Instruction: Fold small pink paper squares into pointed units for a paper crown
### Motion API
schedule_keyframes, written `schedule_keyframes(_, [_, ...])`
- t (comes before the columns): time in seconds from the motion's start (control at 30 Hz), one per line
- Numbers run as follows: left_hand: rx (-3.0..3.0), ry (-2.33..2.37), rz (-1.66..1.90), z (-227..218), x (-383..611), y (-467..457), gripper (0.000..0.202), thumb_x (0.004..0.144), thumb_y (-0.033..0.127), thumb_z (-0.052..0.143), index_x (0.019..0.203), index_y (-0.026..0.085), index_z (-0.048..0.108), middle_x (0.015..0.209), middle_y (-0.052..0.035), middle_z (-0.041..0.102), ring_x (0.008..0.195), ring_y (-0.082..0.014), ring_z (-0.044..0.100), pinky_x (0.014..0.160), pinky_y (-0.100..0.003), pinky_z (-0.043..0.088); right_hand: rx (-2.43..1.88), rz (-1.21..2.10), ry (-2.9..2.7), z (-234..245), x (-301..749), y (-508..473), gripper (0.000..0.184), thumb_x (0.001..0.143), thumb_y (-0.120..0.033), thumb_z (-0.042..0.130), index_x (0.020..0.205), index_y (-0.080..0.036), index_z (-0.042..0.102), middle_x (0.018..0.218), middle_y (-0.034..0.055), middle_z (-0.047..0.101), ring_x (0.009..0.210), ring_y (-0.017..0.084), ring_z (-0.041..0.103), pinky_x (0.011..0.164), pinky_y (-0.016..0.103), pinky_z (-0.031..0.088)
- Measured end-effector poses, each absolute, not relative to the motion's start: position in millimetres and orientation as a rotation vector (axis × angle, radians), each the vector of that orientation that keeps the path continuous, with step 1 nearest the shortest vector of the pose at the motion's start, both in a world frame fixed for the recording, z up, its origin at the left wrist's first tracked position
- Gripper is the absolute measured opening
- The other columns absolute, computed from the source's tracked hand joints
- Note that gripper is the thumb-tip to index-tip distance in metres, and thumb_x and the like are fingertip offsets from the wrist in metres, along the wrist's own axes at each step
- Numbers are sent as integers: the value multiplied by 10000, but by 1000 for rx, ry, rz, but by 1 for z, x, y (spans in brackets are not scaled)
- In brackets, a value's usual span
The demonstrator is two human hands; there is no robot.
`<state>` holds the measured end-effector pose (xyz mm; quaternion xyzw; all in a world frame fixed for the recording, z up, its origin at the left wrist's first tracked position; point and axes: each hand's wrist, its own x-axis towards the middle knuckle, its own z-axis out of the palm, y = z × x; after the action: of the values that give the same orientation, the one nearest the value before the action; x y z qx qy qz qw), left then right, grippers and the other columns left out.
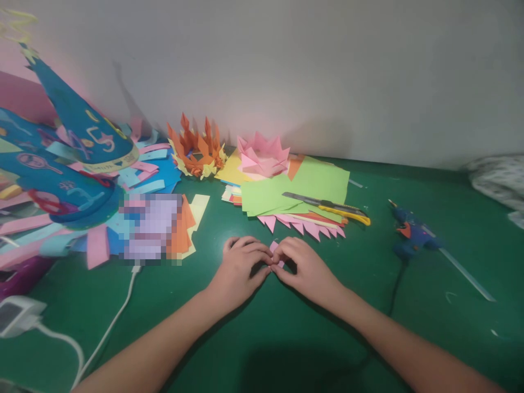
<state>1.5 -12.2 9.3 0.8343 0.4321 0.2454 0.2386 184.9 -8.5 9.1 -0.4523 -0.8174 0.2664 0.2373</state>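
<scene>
Both my hands rest on the green table, fingertips meeting over a small pink paper piece. My left hand curls its fingers and pinches the left side of the paper. My right hand pinches its right side. Most of the paper is hidden under my fingers. Just beyond my hands lies a row of pink paper triangles under a stack of green paper sheets.
A yellow utility knife lies on the green sheets. A blue glue gun sits at right with its cord. Pink and orange folded paper crowns stand by the wall. Blue paper cone hats and strips crowd the left; a white charger lies near the left edge.
</scene>
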Motion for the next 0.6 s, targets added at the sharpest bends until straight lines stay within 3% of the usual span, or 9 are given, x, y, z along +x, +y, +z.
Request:
schedule_keyframes(0.13, [2292,1190,658,11,3,-13,62,833,203,575,833,231,630,981,18,679,1011,-197,530,909,-405,280,-1231,802,-2230,12,187,-7,109,790,-90,545,759,-193,530,784,15,572,756,164,531,652,286,424])
schedule_keyframes(0.27, [2328,1191,659,10,1,-13,78,835,212,575,792,235,635,956,26,693,1017,-207,525,925,-426,257,-1134,812,-2297,13,195,-4,153,826,-83,515,789,-202,604,819,32,599,820,174,554,720,315,452])
schedule_keyframes(0.47, [2422,1161,627,12,-3,-13,122,849,218,559,786,252,658,972,43,698,1051,-212,520,981,-470,190,-872,621,-2510,12,212,-4,285,861,-72,448,970,-220,666,931,72,620,868,182,554,745,324,465])
schedule_keyframes(0.6, [2485,1094,555,18,-5,-11,178,874,198,499,800,242,655,981,32,690,1064,-196,520,1010,-471,183,-819,503,-2611,12,216,-3,276,873,-85,441,982,-213,659,965,78,625,876,178,557,755,318,466])
